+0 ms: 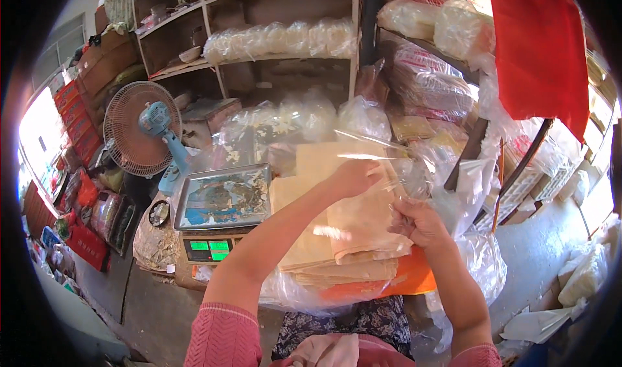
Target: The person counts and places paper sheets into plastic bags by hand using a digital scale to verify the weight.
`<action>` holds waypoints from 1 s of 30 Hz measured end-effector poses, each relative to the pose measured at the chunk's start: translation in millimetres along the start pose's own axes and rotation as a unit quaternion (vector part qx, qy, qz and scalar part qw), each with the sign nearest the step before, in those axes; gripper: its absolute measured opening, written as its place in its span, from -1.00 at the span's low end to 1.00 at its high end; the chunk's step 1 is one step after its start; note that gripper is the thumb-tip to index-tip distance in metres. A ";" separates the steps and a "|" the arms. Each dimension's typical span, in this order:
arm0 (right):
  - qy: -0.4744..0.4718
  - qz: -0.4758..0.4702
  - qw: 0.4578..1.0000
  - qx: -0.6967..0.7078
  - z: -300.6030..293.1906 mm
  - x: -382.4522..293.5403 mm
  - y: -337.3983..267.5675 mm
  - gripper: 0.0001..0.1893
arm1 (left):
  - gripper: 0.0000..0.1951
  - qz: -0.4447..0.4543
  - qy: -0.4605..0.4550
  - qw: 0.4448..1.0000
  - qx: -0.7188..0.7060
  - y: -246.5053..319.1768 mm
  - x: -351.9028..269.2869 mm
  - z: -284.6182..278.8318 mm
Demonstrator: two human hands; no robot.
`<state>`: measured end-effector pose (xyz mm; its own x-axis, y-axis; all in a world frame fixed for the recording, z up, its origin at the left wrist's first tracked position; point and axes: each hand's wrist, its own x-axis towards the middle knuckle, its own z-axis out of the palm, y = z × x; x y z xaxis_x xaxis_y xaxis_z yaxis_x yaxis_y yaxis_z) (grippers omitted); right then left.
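Note:
A folded bundle of thin beige sheets (362, 223) lies on a wider stack of similar sheets (340, 272) right in front of me. Glare on the bundle suggests clear plastic film over it. My left hand (357, 176) reaches across its upper part, beside a shiny stretch of clear plastic (371, 141). Blur hides what those fingers do. At the bundle's right edge, my right hand (417, 219) pinches the side between thumb and fingers. Left of the stack stands a digital scale (209, 250) with a worn metal tray (223, 197) on top and lit green displays.
A blue desk fan (158, 119) stands behind the scale at left. Clear bags (286, 39) line the shelf ahead. Wrapped stacks (427, 75) fill the right rack, where a red cloth (539, 51) hangs. Orange material (413, 274) lies under the sheets, and loose plastic (481, 255) droops at right.

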<state>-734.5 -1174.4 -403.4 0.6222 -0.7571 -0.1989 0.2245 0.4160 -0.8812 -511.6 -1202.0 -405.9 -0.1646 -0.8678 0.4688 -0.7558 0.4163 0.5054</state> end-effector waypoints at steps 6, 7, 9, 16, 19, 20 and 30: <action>0.057 -0.005 0.998 0.001 -33.1 -26.1 -3.4 -0.78 | -0.57 -0.038 -0.224 0.965 0.134 5.1 -25.4 4.6; 0.070 -0.010 0.997 -0.007 -35.0 -27.6 -3.5 -0.76 | -0.57 -0.033 -0.227 0.964 0.132 16.8 -33.4 9.6; 0.085 -0.015 0.996 -0.012 -31.1 -29.4 -4.3 -0.73 | -0.62 0.094 -0.065 0.991 -0.066 41.3 -59.1 22.0; 0.100 -0.022 0.991 -0.087 -2.3 -29.9 -23.5 -0.67 | -0.77 0.107 0.034 0.985 0.134 62.0 -70.4 -2.8; 0.073 -0.033 0.995 -0.052 7.4 -21.2 -28.4 -0.68 | -0.77 0.113 0.089 0.983 0.116 75.1 -70.9 -9.8; 0.058 -0.045 0.996 -0.045 11.0 -17.6 -29.1 -0.69 | -0.78 0.113 0.106 0.981 0.113 76.4 -71.7 -10.6; 0.177 -0.026 0.923 -0.342 -69.4 46.7 26.8 -0.69 | -0.84 -0.213 0.142 0.966 -0.035 -61.3 -101.8 20.5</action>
<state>-751.5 -1233.6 -466.1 0.3125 -0.9347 -0.1696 -0.3537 0.0512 -0.9340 -461.5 -1144.7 -499.4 0.3392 -0.8597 0.3818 -0.6702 0.0640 0.7394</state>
